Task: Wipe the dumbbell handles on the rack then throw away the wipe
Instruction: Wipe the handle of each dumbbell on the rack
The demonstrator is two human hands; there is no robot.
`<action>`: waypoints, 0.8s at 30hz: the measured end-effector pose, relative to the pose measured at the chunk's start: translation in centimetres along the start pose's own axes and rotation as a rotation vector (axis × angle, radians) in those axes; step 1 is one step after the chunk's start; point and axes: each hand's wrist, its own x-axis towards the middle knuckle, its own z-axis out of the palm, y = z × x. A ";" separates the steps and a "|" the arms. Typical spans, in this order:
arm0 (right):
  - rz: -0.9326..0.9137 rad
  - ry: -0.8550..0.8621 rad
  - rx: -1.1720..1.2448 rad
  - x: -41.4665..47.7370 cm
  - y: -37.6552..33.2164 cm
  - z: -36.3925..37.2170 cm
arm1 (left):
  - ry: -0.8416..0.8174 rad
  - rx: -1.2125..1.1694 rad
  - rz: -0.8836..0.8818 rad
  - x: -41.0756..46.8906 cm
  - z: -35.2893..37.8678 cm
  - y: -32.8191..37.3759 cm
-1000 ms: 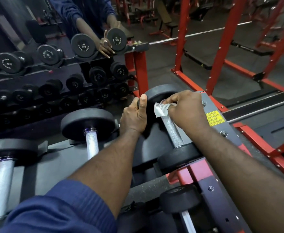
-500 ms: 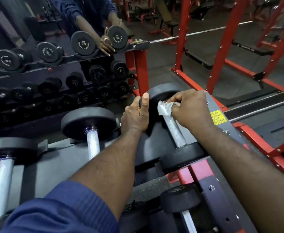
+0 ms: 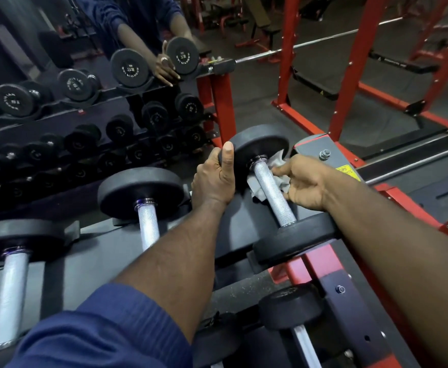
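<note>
Cleaning a dumbbell handle (image 3: 273,195).
The left hand (image 3: 213,179) grips the far head (image 3: 260,140); at three o'clock, the right hand (image 3: 305,184) clutches the wipe (image 3: 277,162).

Identify the dumbbell head (image 3: 260,144) as plain black and its handle (image 3: 273,192) as silver with a fine cross-hatched knurl. The wipe (image 3: 277,162) is white. The rack frame (image 3: 318,258) is red, its label (image 3: 347,173) yellow with dark print. Your sleeve (image 3: 106,330) is dark blue.
</note>
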 end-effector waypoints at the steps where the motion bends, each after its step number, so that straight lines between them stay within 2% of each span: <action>1: 0.033 -0.025 -0.005 0.2 0.0 -0.1 | 0.000 -0.004 0.004 0.0 0.1 0.0; 4: 0.094 -0.110 0.093 0.5 0.2 -0.1 | 0.008 -0.004 0.003 0.0 0.2 -0.1; 7: 0.049 -0.070 0.138 0.4 0.2 -0.3 | 0.012 -0.013 0.004 0.1 0.2 -0.1; 11: -0.064 0.043 0.057 0.8 0.1 -0.6 | 0.022 -0.006 0.008 0.1 0.2 -0.1; 17: -0.061 -0.067 -0.004 0.3 0.2 0.0 | 0.017 -0.026 -0.002 0.1 0.4 0.1; 21: -0.170 0.045 -0.196 0.7 0.3 0.1 | 0.018 -0.014 -0.001 0.1 0.4 0.0; 24: -0.356 0.157 -0.526 0.5 0.9 0.4 | 0.006 -0.016 -0.010 0.0 0.3 0.0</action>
